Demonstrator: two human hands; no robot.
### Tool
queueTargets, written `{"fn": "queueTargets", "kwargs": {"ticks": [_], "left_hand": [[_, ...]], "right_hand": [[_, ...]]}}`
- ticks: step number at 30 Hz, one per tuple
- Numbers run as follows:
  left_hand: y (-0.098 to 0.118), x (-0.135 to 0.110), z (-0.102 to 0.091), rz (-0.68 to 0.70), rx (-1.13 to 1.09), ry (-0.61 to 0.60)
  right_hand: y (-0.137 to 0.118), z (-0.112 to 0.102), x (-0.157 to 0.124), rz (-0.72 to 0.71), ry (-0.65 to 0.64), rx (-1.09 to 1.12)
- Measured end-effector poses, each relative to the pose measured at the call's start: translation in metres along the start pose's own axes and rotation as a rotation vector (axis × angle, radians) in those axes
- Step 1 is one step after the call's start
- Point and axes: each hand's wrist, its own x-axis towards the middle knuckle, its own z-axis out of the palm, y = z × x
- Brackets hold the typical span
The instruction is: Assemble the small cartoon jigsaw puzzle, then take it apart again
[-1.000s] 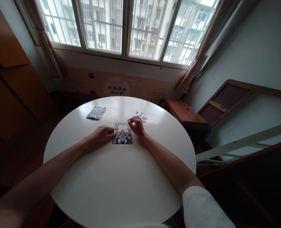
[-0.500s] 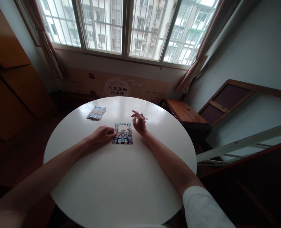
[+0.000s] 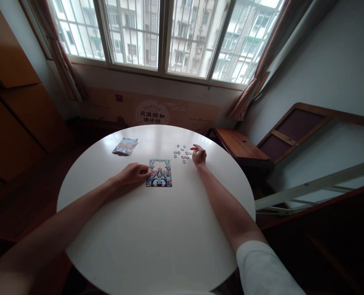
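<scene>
A small, partly assembled colourful jigsaw puzzle (image 3: pixel 159 173) lies near the middle of the round white table (image 3: pixel 157 229); its upper part shows a gap. My left hand (image 3: pixel 134 173) rests curled against the puzzle's left edge. Several loose puzzle pieces (image 3: pixel 182 153) are scattered to the right of the puzzle. My right hand (image 3: pixel 198 155) sits just right of those pieces, fingers pinched together at the nearest ones; whether a piece is between them is too small to make out.
A colourful puzzle bag (image 3: pixel 125 146) lies at the table's far left. A wooden chair (image 3: pixel 240 149) and a leaning wooden frame (image 3: pixel 292 131) stand to the right. A barred window (image 3: pixel 166 37) fills the wall beyond the table.
My right hand left the puzzle's top right corner, opened briefly, and moved right to the loose pieces, where its fingers are now pinched. My left hand stayed put.
</scene>
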Motion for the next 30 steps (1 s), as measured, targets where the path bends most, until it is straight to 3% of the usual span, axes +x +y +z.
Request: {"fn": "queueTargets", "kwargs": {"ticks": [30], "left_hand": [[0.0009,0.0003,0.002,0.006,0.03,0.009]], "right_hand": [[0.004,0.0042,-0.0044,0.028,-0.142,-0.221]]}}
